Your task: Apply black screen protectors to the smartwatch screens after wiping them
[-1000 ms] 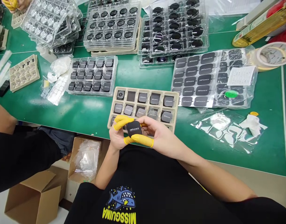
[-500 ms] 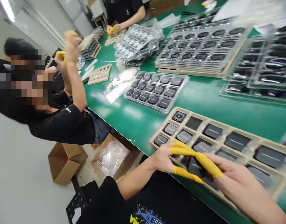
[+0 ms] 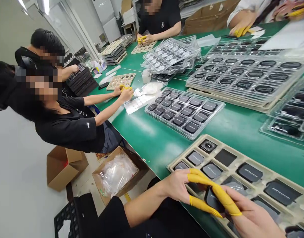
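Both my hands are together over the near edge of a beige compartment tray (image 3: pixel 271 171), wearing yellow finger cots. Between the finger and thumb of my left hand (image 3: pixel 178 186) is a black, rounded-square smartwatch body (image 3: pixel 212 199), tilted. My right hand (image 3: pixel 251 211) holds the same piece from the other side, its cotted finger meeting the left fingertips; its lower fingers are hidden. Several similar dark pieces lie in the tray's compartments, some with film over them. One watch body (image 3: pixel 208 145) in the far corner shows a round sensor face.
A clear tray of dark square pieces (image 3: pixel 184 110) lies beyond on the green table (image 3: pixel 132 132). Stacked clear trays (image 3: pixel 246 76) stand at the back right. Co-workers sit along the left and far sides. A carton (image 3: pixel 117 175) with plastic film stands on the floor.
The view has shifted, so the table sits lower and further right. The co-worker at left has lowered raised hands to the table. My hands keep holding the watch body.
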Available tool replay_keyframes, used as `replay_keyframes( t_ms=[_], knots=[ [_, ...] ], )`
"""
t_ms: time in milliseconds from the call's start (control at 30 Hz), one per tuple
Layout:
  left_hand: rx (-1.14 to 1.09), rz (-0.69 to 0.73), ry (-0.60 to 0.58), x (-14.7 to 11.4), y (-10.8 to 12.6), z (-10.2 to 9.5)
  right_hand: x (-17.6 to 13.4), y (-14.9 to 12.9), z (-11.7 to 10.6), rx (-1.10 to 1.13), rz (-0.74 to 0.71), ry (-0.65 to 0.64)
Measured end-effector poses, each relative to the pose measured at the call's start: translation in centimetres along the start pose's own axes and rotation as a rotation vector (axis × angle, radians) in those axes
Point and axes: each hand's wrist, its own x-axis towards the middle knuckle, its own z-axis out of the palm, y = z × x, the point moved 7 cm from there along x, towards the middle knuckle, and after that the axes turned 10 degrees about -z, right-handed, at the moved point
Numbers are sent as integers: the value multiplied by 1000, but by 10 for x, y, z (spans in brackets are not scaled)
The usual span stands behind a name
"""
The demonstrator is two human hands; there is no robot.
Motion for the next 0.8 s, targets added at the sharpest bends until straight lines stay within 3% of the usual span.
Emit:
replay_keyframes(
  t_ms=[100, 200, 300, 433, 800],
  knots=[
    [-52, 86, -2, -11, 23, -5, 3, -15, 9, 37, 60, -37],
    [-112, 200, 69, -14, 39, -13, 8, -26, 8, 26, 8, 66],
    [-188, 277, 70, -3, 36, -18, 10, -10, 5, 77, 101, 155],
    [-310, 349, -14, 11, 33, -17, 8, -1, 1, 170, 161, 187],
    [-316, 300, -10, 23, 40, -38, 32, -24, 16, 252, 48, 108]
  ],
)
